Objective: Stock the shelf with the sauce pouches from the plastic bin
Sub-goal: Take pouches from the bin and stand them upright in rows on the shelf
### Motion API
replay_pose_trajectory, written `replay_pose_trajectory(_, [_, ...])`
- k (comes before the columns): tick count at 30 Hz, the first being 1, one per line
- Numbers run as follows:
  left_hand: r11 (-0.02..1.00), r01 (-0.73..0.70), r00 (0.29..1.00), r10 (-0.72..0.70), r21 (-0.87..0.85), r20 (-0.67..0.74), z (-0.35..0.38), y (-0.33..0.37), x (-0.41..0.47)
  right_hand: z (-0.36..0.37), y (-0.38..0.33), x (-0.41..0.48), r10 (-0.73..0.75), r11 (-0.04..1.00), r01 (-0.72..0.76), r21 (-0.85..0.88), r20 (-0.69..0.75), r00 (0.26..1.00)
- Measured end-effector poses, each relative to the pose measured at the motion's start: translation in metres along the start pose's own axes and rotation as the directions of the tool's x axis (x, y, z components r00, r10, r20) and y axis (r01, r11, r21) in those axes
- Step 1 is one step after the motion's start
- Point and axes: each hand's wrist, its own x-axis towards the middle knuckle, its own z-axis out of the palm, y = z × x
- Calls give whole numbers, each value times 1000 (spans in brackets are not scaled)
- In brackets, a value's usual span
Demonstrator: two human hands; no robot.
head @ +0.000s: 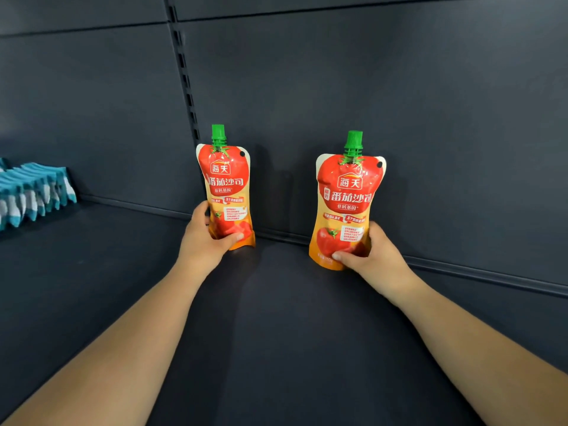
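Shop: dark slotted shelving (184, 75) (retail type), packaged goods (33, 192) in row.

red-orange sauce pouches (226, 192) w/ green caps (218, 134), dark grey shelf (276, 302), teal-white packs (33, 192)

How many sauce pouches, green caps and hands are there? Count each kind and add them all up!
Sauce pouches: 2, one in the left hand, one in the right hand
Green caps: 2
Hands: 2
Total: 6
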Motion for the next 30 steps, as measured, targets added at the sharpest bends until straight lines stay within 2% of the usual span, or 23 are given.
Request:
replay_pose_trajectory(6, [999,4,1000,-4,38,1,1,1,-1,1,1,1,4,1000,-5,-18,-11,1000])
replay_pose_trajectory(10, [994,85,993,-79,68,-91,-2,5,-16,-2,0,-6,5,997,-8,-81,-30,1000])
replay_pose_trajectory(12, [994,67,990,-56,84,-127,-4,9,-31,-6,0,-12,7,993,-14,-121,-61,998])
replay_pose_trajectory(16, [989,-79,996,83,124,-23,-8,30,-90,-31,8,-46,-14,983,-18,-184,-170,985])
replay_pose_trajectory(20, [951,-227,971,204,209,126,-3,71,-174,-76,12,-114,-83,958,36,-286,-156,984])
replay_pose_trajectory(25, [805,-528,846,468,271,256,8,114,-305,-158,17,-260,-212,878,160,-450,-65,975])
replay_pose_trajectory(27, [755,-609,789,548,242,278,15,129,-358,-186,26,-322,-255,840,208,-501,-26,967])
replay_pose_trajectory(30, [732,-667,723,589,142,361,37,144,-441,-218,52,-411,-261,784,198,-589,-23,965])
